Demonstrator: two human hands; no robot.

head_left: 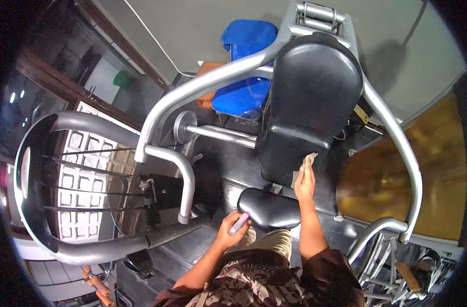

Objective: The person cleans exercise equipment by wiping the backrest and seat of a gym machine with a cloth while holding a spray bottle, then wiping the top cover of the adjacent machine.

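The left hand (230,233) has its grip wrapped around a small, pale, pink-topped bottle (238,225), just beside the black lower pad (268,211). The right hand (305,185) is at the black seat (290,146), fingers straight and together over a pale cloth (314,157) — whether they pinch it or only press on it, I cannot tell. Beyond the seat rises a black backrest (317,82), with a blue chair (241,100) behind the silver frame (220,71).
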